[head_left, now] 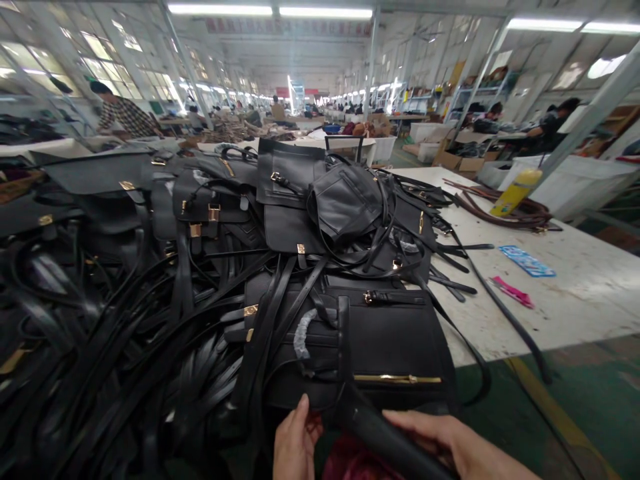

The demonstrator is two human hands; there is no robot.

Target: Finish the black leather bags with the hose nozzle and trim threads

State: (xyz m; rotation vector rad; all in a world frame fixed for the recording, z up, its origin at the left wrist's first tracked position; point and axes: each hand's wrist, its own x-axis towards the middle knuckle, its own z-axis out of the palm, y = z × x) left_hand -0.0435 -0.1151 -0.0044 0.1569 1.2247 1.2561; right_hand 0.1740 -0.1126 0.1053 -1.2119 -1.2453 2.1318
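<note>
A black handbag (385,347) with a gold zipper (397,379) lies at the near edge of the pile, right in front of me. My left hand (295,443) pinches the bag's lower edge with thumb and fingers. My right hand (450,443) lies along a black strap (385,437) that runs from the bag toward me, fingers curled on it. A handle wrapped in clear plastic (304,333) sits on the bag's left side.
A big heap of black bags (300,200) and loose straps (125,347) covers the white table (575,300). On the table's right lie brown straps (500,203), a yellow can (515,190), a blue card (527,261) and a pink item (511,291). Other people work at far tables.
</note>
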